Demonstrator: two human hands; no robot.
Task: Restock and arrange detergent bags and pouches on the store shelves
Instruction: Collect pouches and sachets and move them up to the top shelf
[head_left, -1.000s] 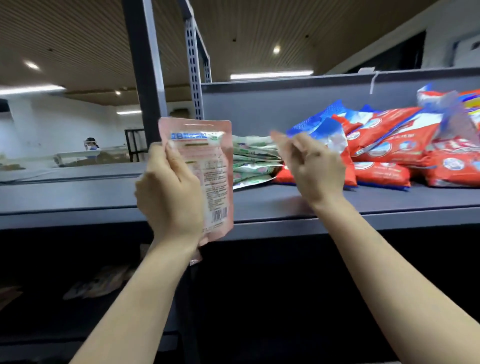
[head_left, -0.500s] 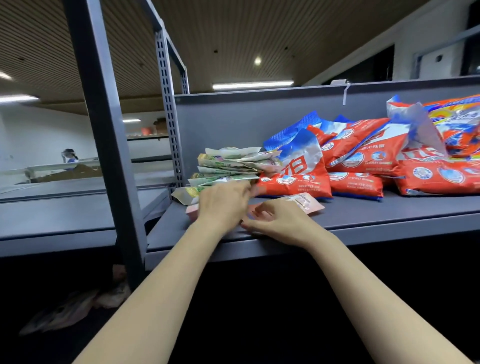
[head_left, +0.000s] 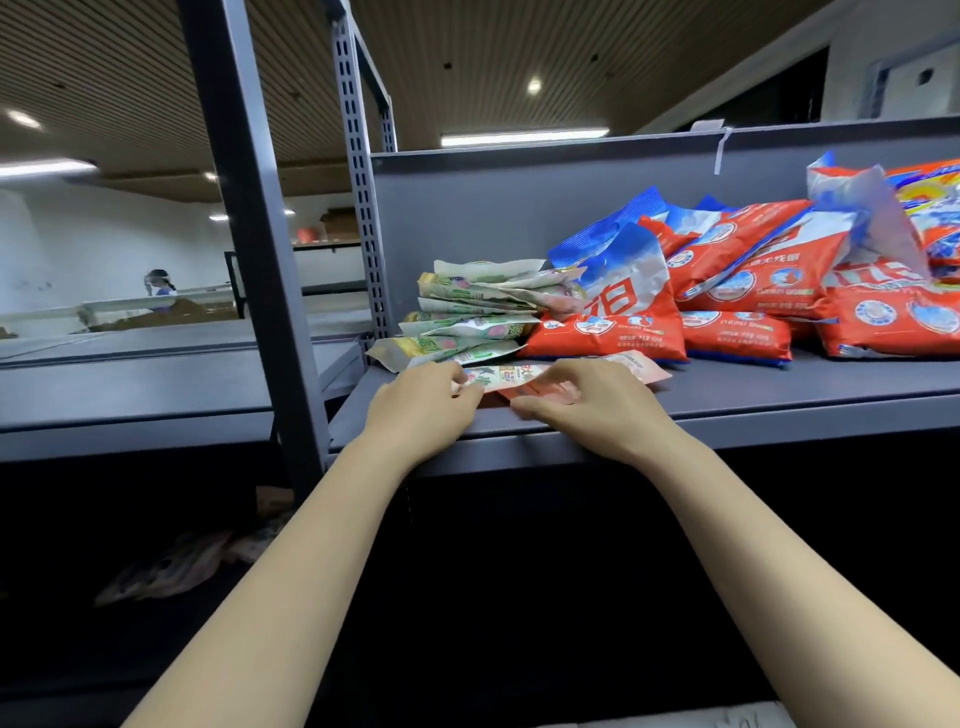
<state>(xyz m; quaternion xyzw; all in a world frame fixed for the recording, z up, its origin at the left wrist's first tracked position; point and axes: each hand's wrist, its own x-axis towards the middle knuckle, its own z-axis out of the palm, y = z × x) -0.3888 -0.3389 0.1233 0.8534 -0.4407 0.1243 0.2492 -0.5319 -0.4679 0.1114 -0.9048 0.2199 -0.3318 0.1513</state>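
Observation:
A pink detergent pouch (head_left: 521, 375) lies flat near the front of the grey shelf (head_left: 789, 397). My left hand (head_left: 423, 402) holds its left end with curled fingers. My right hand (head_left: 589, 405) pinches its near edge at the middle, and its right end sticks out past that hand. Just behind the pouch is a stack of green and white pouches (head_left: 470, 312). To the right of that stack, red and blue detergent bags (head_left: 628, 317) lie piled along the shelf.
A grey upright post (head_left: 249, 234) stands left of the shelf bay, with a slotted post (head_left: 358, 182) behind it. Some pouches (head_left: 171, 569) lie in the dark lower shelf at left. A person (head_left: 156, 285) is far off at the left.
The pink pouch, held upright in my left hand a second ago, now lies flat on the shelf. Both hands have come down onto it, and the view shifted left.

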